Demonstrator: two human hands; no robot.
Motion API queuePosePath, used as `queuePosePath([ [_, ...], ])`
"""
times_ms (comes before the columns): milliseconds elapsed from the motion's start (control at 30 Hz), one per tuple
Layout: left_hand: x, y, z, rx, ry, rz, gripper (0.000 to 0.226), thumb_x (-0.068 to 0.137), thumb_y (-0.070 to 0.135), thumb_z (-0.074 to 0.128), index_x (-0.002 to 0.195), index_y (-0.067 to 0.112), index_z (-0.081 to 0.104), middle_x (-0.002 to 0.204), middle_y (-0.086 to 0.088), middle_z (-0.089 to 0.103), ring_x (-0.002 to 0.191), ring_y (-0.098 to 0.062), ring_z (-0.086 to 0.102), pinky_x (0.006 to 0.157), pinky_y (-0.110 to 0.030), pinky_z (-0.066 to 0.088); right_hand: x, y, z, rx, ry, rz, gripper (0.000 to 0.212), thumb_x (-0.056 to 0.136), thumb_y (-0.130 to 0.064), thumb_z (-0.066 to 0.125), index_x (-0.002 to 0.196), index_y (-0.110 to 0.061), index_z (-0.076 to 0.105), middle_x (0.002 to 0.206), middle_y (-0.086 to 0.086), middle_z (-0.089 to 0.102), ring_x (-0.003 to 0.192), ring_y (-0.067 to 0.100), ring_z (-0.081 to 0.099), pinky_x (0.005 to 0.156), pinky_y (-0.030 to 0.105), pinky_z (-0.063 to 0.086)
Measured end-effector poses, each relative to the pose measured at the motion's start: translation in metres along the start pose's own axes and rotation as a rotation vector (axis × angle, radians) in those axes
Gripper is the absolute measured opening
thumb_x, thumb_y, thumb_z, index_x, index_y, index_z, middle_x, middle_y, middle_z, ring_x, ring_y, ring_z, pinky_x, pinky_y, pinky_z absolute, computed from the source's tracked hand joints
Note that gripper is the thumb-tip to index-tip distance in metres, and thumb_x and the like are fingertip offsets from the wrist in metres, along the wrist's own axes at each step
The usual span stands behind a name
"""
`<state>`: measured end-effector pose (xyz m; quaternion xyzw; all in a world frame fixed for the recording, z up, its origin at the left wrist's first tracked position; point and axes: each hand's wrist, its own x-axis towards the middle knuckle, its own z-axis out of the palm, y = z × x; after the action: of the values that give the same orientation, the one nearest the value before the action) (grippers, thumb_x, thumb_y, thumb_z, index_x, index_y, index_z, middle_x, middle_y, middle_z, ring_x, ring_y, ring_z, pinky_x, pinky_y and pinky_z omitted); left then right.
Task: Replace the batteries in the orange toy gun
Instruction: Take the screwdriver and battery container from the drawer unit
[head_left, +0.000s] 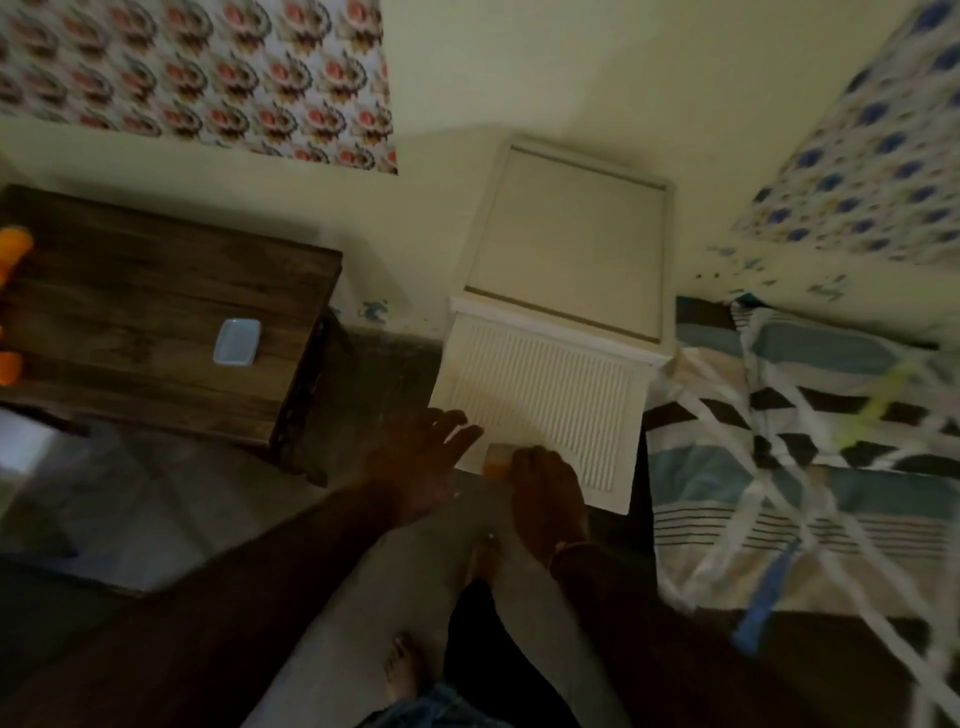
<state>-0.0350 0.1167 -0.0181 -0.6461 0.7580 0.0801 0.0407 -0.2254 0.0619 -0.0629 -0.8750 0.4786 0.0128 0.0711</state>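
The right grip (540, 486) curls over a small orange-and-pale object (497, 460) at the near edge of a cream ribbed cabinet (545, 410), fingers bent round it, though blur and dim light leave unclear what the object is. The left grip (423, 467) hovers just beside it, wide, fingers spread and straight, holding nothing, its fingertips (467, 434) over the cabinet's near left corner. Both forearms reach forward from the bottom of the view, and a thin bracelet (566, 548) circles the right wrist. To the left stands a dark wooden desk (156, 332) carrying a small pale blue tray (237, 341) near its right side. Orange plastic parts (13, 306), apparently the toy gun, show at the desk's far left edge, cut off by the frame and well apart from both hands. A bed with a striped and checked cover (800, 431) lies to the right of the cabinet. Patterned paper (208, 73) hangs on the cream wall behind the desk. Two bare feet (405, 670) rest on the grey floor below.
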Motion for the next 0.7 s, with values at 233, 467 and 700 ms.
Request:
queuePosePath([
  [233,0.009,0.016,-0.012,0.033,0.063,-0.011,0.093,0.06,0.037,0.085,0.142,0.021,0.044,0.142,-0.011,0.049,0.125,-0.034,0.051,0.093,-0.052,0.047,-0.019,0.004,-0.026,-0.002,0.155,-0.074,0.025,0.071,-0.02,0.072,0.094,-0.016,0.062,0.094,0.006,0.063,0.08,0.025,0.059,0.067,0.038,0.051],
  [467,0.046,0.023,-0.045,0.115,0.093,-0.039,0.098,0.075,0.039,0.077,0.152,0.019,0.02,0.156,-0.014,0.026,0.141,-0.035,0.029,0.11,-0.054,0.028,0.006,0.036,-0.041,-0.05,0.181,-0.094,0.023,0.077,-0.027,0.068,0.096,-0.017,0.06,0.094,0.005,0.061,0.083,0.025,0.057,0.07,0.039,0.049],
  [700,0.096,0.008,-0.039,0.2,0.099,-0.083,0.101,0.069,0.035,0.079,0.151,0.018,0.023,0.154,-0.013,0.031,0.139,-0.035,0.032,0.109,-0.054,0.028,0.055,0.064,-0.051,-0.081,0.186,-0.032,0.071,0.064,-0.038,0.081,0.124,-0.012,0.053,0.128,0.015,0.053,0.114,0.035,0.053,0.091,0.052,0.047],
])
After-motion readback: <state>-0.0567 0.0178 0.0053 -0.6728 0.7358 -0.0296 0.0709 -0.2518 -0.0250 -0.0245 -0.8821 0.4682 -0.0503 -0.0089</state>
